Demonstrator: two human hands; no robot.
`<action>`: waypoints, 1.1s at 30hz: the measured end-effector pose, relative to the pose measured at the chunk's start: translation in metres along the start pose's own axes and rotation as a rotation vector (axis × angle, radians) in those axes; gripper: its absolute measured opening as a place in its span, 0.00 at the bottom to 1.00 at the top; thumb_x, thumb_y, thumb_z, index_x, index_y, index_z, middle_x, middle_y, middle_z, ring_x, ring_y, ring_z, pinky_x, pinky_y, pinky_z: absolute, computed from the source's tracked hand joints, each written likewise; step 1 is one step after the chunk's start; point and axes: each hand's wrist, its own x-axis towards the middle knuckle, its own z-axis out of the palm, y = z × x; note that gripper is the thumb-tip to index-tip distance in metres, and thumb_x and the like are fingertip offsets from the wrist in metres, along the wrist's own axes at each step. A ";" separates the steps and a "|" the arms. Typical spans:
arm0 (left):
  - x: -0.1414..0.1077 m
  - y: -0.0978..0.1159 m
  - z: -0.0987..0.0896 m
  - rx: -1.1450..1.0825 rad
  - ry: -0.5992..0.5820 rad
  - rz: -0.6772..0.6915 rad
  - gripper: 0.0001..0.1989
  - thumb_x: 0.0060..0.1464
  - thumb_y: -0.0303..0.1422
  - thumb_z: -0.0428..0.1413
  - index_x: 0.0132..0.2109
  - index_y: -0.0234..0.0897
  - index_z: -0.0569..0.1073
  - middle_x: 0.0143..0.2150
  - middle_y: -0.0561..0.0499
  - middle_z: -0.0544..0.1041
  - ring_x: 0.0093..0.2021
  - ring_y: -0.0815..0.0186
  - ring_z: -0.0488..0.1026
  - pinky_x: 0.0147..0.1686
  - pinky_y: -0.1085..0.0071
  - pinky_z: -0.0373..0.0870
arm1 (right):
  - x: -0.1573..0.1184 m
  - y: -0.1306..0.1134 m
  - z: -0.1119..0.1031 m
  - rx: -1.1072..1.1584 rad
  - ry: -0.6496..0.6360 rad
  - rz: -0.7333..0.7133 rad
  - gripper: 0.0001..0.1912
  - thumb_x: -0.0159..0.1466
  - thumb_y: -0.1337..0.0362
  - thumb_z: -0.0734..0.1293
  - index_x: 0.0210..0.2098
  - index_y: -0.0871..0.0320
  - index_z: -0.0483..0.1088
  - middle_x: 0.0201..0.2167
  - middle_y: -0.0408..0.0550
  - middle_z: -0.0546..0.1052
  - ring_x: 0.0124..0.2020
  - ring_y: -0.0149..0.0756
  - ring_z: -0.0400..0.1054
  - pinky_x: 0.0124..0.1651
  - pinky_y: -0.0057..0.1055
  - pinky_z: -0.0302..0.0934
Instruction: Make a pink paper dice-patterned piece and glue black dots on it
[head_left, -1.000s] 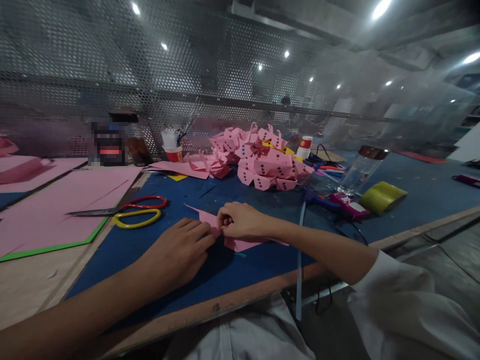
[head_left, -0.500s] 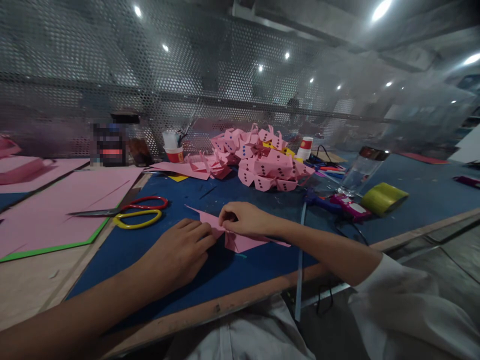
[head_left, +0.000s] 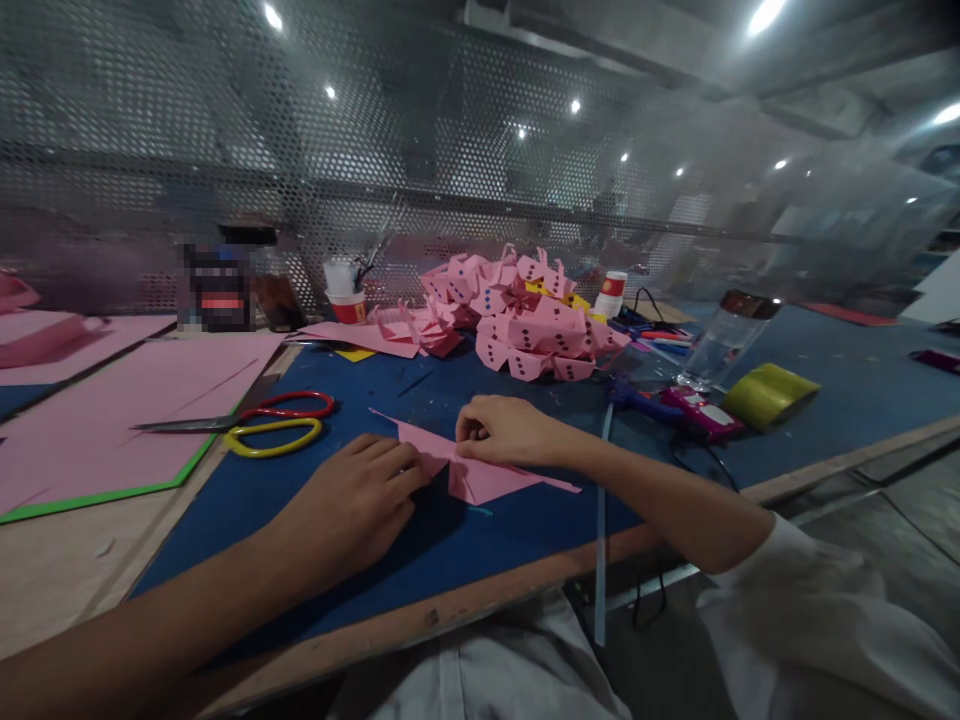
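Observation:
A folded pink paper piece [head_left: 487, 481] with thin pointed ends lies on the blue table mat [head_left: 360, 590]. My left hand [head_left: 375, 490] rests at its left part, fingers bent and close together, the tips gripping or pressing the paper. Thumb and finger of my right hand [head_left: 504, 428] are pinched at the paper's upper edge near its middle fold; the exact contact is partly hidden. Beyond my hands is a heap of folded pink paper pieces [head_left: 536, 335] with dark dots. Scissors [head_left: 277, 436] with red and yellow handles lie to the left.
Pink sheets [head_left: 142, 400] over a green one cover the left side. A red-and-white cup [head_left: 347, 307] stands behind. To the right are a clear jar [head_left: 724, 345], a yellow tape roll [head_left: 772, 397], a blue-and-magenta tool [head_left: 697, 412] and a pale strip [head_left: 601, 560] hanging over the table edge.
My right hand has shifted slightly right and away from me along the paper's upper edge, uncovering more of it. My left hand has barely moved.

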 end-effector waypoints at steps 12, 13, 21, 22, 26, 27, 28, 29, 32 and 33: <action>0.000 -0.002 0.003 -0.072 0.004 -0.049 0.15 0.57 0.21 0.50 0.47 0.36 0.75 0.42 0.47 0.77 0.41 0.59 0.73 0.43 0.59 0.67 | 0.000 0.003 0.002 -0.074 0.016 0.031 0.08 0.61 0.60 0.67 0.36 0.56 0.76 0.37 0.45 0.76 0.34 0.32 0.69 0.34 0.26 0.54; -0.001 -0.002 0.003 -0.076 0.001 -0.049 0.15 0.57 0.21 0.50 0.47 0.37 0.75 0.42 0.47 0.77 0.42 0.59 0.72 0.44 0.59 0.67 | 0.000 0.004 0.003 -0.076 0.020 0.027 0.07 0.61 0.60 0.68 0.36 0.55 0.76 0.37 0.44 0.76 0.34 0.32 0.69 0.33 0.26 0.54; -0.003 -0.004 0.004 -0.085 0.003 -0.048 0.14 0.57 0.21 0.50 0.46 0.37 0.75 0.43 0.46 0.77 0.42 0.59 0.72 0.44 0.60 0.67 | -0.001 0.005 0.004 -0.085 0.033 0.008 0.09 0.61 0.57 0.69 0.35 0.55 0.75 0.35 0.44 0.75 0.33 0.32 0.68 0.33 0.26 0.53; -0.003 -0.004 0.004 -0.083 0.005 -0.047 0.14 0.57 0.21 0.50 0.46 0.37 0.75 0.43 0.46 0.77 0.42 0.59 0.72 0.44 0.60 0.67 | -0.001 0.004 0.003 -0.084 0.030 0.007 0.09 0.61 0.56 0.69 0.35 0.56 0.75 0.35 0.44 0.75 0.33 0.32 0.68 0.33 0.26 0.53; -0.002 -0.003 0.003 -0.071 0.006 -0.039 0.14 0.56 0.20 0.50 0.45 0.36 0.75 0.42 0.47 0.77 0.41 0.59 0.72 0.43 0.60 0.67 | -0.001 0.003 0.003 -0.083 0.025 0.013 0.09 0.61 0.56 0.69 0.34 0.56 0.75 0.35 0.44 0.76 0.34 0.32 0.69 0.33 0.26 0.54; -0.001 -0.003 0.003 -0.069 0.005 -0.034 0.14 0.56 0.20 0.50 0.45 0.36 0.75 0.42 0.47 0.77 0.41 0.59 0.72 0.43 0.60 0.67 | -0.001 0.003 0.003 -0.085 0.025 0.020 0.09 0.60 0.56 0.70 0.34 0.56 0.75 0.35 0.44 0.76 0.34 0.32 0.69 0.33 0.26 0.54; -0.001 -0.002 0.002 -0.068 0.006 -0.032 0.14 0.56 0.20 0.50 0.45 0.36 0.75 0.41 0.47 0.77 0.40 0.59 0.73 0.43 0.60 0.67 | 0.000 0.003 0.004 -0.086 0.026 0.027 0.09 0.60 0.56 0.70 0.34 0.56 0.75 0.36 0.44 0.76 0.34 0.32 0.69 0.33 0.26 0.54; -0.001 -0.002 0.002 -0.067 0.003 -0.031 0.14 0.56 0.20 0.50 0.45 0.36 0.75 0.41 0.47 0.77 0.40 0.59 0.73 0.43 0.60 0.67 | 0.000 0.003 0.004 -0.087 0.027 0.034 0.09 0.60 0.56 0.70 0.34 0.56 0.76 0.36 0.44 0.76 0.34 0.32 0.69 0.33 0.26 0.54; -0.001 -0.001 0.002 -0.060 0.000 -0.040 0.14 0.56 0.20 0.50 0.44 0.36 0.76 0.41 0.47 0.77 0.40 0.59 0.73 0.42 0.60 0.67 | 0.000 0.003 0.005 -0.082 0.026 0.050 0.09 0.60 0.56 0.70 0.34 0.56 0.76 0.36 0.44 0.77 0.34 0.32 0.70 0.33 0.26 0.54; -0.001 -0.001 0.002 -0.055 0.000 -0.040 0.14 0.56 0.20 0.50 0.44 0.36 0.76 0.41 0.47 0.77 0.40 0.59 0.73 0.42 0.60 0.67 | 0.001 0.003 0.005 -0.079 0.026 0.053 0.09 0.60 0.57 0.70 0.34 0.56 0.76 0.36 0.44 0.77 0.34 0.32 0.70 0.33 0.26 0.54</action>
